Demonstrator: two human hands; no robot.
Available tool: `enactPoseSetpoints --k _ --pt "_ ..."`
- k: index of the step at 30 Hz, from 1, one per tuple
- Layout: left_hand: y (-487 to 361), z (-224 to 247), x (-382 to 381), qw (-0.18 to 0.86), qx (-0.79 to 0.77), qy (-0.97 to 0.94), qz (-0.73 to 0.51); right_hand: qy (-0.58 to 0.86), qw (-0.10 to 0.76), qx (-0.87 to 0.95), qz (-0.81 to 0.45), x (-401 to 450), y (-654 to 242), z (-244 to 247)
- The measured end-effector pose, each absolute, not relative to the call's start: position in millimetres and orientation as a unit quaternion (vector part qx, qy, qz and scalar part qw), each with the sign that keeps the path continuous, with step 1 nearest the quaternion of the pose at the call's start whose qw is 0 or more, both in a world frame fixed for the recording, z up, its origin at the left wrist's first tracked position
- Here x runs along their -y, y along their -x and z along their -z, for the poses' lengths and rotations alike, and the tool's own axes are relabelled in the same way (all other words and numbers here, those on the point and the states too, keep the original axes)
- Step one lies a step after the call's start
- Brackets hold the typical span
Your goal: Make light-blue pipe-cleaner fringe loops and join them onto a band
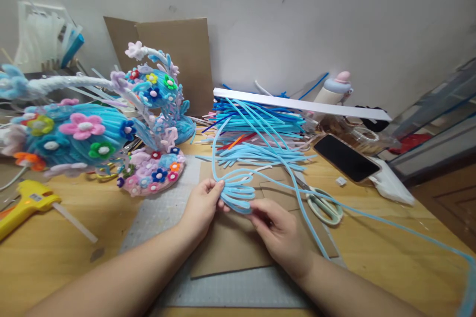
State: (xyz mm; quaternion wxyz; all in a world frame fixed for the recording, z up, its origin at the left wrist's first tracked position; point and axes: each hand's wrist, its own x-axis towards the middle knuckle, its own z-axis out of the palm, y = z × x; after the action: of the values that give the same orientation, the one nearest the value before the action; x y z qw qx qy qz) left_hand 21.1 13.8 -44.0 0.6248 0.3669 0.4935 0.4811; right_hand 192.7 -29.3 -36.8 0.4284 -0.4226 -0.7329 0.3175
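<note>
A fan of looped light-blue pipe cleaners (236, 192) is held over a piece of brown cardboard (223, 252). At the gathered left end of the loops, my left hand (201, 205) pinches them between thumb and fingers. My right hand (277, 230) is closed at the lower right loop, its thumb and fingertips pinched on the pipe cleaner there. Long loose strands run from the bundle, one upward and others to the right, past green-handled scissors (327, 208). Parts of the fingers on both hands are hidden.
Flower-covered blue lanterns (87, 133) stand at left, near a yellow glue gun (31, 203). Behind the hands lies a pile of blue pipe cleaners (260, 121) under a white strip (297, 104). A phone (345, 157) and a bottle (330, 91) are at right.
</note>
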Motion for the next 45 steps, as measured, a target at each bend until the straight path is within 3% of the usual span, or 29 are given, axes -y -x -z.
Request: enactPoseSetpoints --k 14,20,23,45 --pt "-22 43 -13 0.615 -0.501 -0.38 -0.477 0.499 0.339 0.729 -0.323 24 -189 45" --pt "-22 39 -16 0.587 -0.494 -0.4 -0.5 0.47 0.359 0.5 -0.633 22 -182 45" --pt "-23 36 -16 0.583 -0.493 -0.41 -0.499 0.436 0.371 0.439 -0.692 20 -183 45" --pt "-23 41 -15 0.575 -0.502 -0.435 -0.478 0.406 0.418 0.393 -0.711 19 -185 51"
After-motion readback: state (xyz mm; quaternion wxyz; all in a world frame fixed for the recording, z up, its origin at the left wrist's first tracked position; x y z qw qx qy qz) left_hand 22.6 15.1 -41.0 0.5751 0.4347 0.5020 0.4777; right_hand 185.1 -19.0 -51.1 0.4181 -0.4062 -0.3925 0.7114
